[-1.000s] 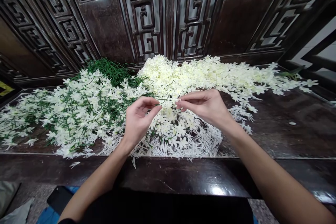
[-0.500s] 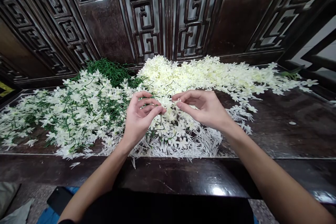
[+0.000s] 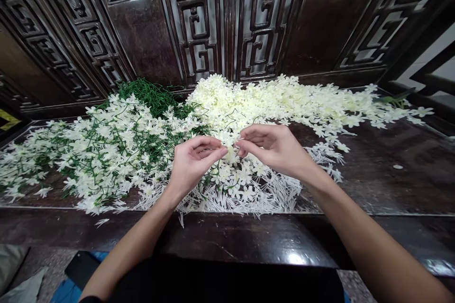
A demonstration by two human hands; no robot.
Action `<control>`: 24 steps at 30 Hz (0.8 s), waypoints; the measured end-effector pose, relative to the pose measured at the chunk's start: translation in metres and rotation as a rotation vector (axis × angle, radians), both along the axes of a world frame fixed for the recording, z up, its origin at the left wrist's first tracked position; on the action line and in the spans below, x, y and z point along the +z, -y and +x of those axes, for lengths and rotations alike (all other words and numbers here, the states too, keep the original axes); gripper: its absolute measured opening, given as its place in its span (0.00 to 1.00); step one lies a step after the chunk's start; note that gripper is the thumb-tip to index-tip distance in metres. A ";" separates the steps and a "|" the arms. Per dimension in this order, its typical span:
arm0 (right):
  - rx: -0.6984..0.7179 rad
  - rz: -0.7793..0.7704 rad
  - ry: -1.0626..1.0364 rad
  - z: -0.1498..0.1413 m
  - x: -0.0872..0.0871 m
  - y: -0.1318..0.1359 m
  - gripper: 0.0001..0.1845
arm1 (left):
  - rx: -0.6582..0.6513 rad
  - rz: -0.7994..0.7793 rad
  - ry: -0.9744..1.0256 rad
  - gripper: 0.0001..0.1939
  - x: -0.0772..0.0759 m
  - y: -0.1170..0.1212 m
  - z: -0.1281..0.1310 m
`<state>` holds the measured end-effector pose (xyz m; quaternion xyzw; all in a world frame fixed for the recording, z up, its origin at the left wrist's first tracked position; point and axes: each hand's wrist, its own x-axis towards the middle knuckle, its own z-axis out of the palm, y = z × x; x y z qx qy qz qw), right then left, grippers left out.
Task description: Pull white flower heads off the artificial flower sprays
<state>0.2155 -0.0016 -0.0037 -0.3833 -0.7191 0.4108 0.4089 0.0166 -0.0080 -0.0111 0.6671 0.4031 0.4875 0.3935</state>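
Both hands are close together over the heap of artificial flowers, fingertips a short gap apart. My left hand (image 3: pixel 195 158) is closed in a pinch of thumb and fingers; whatever lies between them is too small to make out. Facing it, my right hand (image 3: pixel 272 146) pinches a tiny white flower piece (image 3: pixel 242 139), only a sliver of which shows. Beneath them lie loose white blossoms (image 3: pixel 232 182) and many thin white plastic stamens (image 3: pixel 273 194). To the left spreads a pile of white flowers on green stems (image 3: pixel 117 147).
A pile of creamy white blossoms (image 3: pixel 270 99) stretches right along the back. Bare green stems (image 3: pixel 145 94) are bunched behind the left pile. The dark wooden bench (image 3: pixel 391 189) has a carved lattice back (image 3: pixel 195 28). A dark phone-like slab (image 3: pixel 81 267) lies low at left.
My left hand has shifted slightly right, its fingers closing from a looser curl into a pinch. My right hand's fingertips have curled in and moved slightly.
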 end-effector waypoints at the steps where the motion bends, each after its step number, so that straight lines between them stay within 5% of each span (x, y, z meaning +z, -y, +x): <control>1: 0.002 0.003 0.004 0.000 0.000 0.000 0.05 | -0.010 -0.014 0.007 0.07 -0.001 0.000 0.000; 6: 0.025 0.026 0.017 0.001 -0.001 -0.002 0.05 | -0.013 -0.055 0.010 0.09 -0.003 0.000 0.000; 24: 0.035 0.090 0.092 -0.007 0.003 0.004 0.06 | 0.012 0.219 -0.261 0.08 -0.004 -0.001 -0.001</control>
